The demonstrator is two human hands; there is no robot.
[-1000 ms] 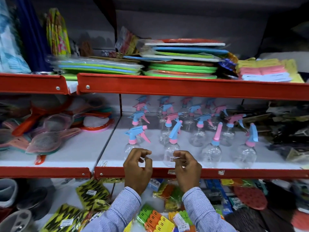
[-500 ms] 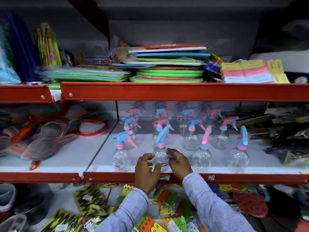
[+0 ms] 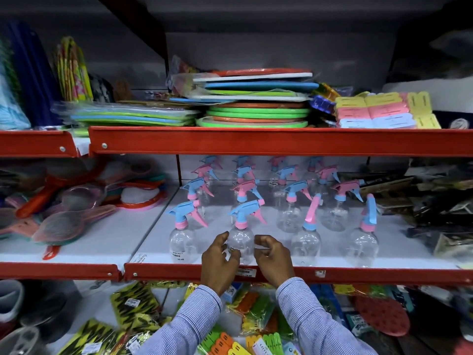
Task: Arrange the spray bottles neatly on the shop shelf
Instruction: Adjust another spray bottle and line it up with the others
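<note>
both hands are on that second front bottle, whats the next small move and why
Probably let go and shift to the third front bottle: the bottle between the left hand and right hand now points its nozzle left like its neighbour, while the third's pink head faces elsewhere.

Low in the centre of the frame, the left hand [image 3: 219, 262] and right hand [image 3: 275, 260] cup the sides of a clear spray bottle [image 3: 241, 242] with a blue trigger head, at the front edge of the white shelf [image 3: 399, 254]; more spray bottles [image 3: 289, 201] stand in rows behind and beside it; stacked coloured boards [image 3: 256, 108] fill the upper shelf; striped sleeves [image 3: 314, 319] reach up from the bottom edge.
</note>
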